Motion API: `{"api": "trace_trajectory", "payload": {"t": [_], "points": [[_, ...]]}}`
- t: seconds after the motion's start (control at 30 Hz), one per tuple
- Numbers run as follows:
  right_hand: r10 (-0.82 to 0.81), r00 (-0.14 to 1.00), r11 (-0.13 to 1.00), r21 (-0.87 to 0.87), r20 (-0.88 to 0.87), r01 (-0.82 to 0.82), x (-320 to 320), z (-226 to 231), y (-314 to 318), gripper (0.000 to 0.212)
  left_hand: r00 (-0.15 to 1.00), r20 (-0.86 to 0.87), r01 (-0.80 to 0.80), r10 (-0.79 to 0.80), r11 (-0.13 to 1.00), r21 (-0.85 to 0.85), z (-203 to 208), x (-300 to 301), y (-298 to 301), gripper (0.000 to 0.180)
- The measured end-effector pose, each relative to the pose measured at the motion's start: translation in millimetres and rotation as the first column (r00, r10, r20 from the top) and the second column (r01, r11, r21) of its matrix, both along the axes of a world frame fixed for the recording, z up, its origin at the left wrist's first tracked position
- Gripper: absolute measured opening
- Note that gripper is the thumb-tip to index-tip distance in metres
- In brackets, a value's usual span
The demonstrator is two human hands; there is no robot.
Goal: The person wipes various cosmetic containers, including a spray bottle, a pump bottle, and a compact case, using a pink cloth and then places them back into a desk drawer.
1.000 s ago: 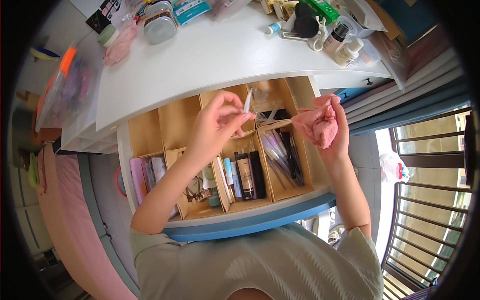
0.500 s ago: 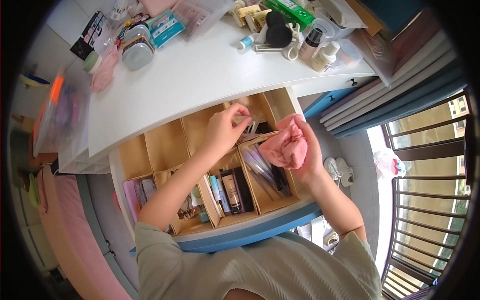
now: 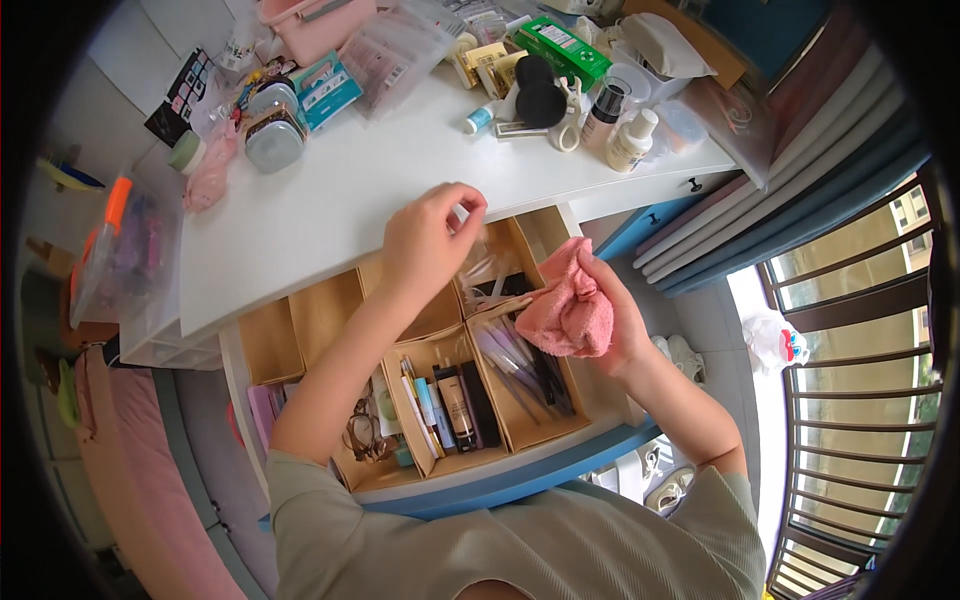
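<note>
A crumpled pink cloth is gripped in my right hand, above the right side of an open drawer. My left hand is raised over the drawer's back and the desk's front edge. Its fingers are curled in, thumb near the fingertips; what they hold, if anything, cannot be made out. Beneath the hands, cardboard dividers split the drawer into compartments. Slim purple and black brush-like sticks stand near the cloth. Beside them are a beige tube and several pens or tubes. Eyeglasses lie by my left forearm.
The white desk overhangs the drawer. On it stand a white bottle, a black round-headed brush, a green box and clear jars. A blue drawer front lies by my body. Curtains hang at right.
My left hand has lifted up and away from the back compartment, toward the desk edge. The right hand still holds the pink cloth, slightly lower in view.
</note>
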State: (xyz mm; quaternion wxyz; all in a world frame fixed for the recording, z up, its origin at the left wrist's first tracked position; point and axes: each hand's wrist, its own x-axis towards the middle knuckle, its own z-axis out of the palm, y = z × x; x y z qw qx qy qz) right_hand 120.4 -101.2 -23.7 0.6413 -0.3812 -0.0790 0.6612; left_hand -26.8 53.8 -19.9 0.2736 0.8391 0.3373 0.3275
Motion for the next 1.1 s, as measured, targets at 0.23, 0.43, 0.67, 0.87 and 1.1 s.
{"api": "trace_trajectory", "payload": {"t": [0.23,0.43,0.67,0.87,1.1], "points": [[0.098,0.994,0.992,0.083,-0.056,-0.093,7.7,-6.3,35.7,0.035,0.974,-0.149,-0.128,0.169,0.959,0.252,3.1,26.9,58.6,0.022],[0.135,0.981,0.978,0.178,-0.143,-0.108,4.3,-13.9,59.4,0.036,0.918,-0.312,-0.124,0.246,0.924,0.362,-5.4,59.2,86.2,0.032],[0.109,0.986,0.984,0.153,-0.128,-0.089,-0.5,-31.1,66.5,0.037,0.876,-0.374,-0.098,0.305,0.871,0.482,-15.9,77.1,97.4,0.026],[0.103,0.993,0.982,0.166,-0.056,-0.092,-3.6,-26.4,64.7,0.038,0.894,-0.306,-0.195,0.327,0.899,0.392,-9.8,63.5,86.1,0.025],[0.0,0.999,0.968,0.25,0.049,-0.012,-13.9,-10.7,63.5,0.038,0.96,-0.222,-0.156,0.17,0.984,0.08,7.4,-1.6,15.9,0.024]]}}
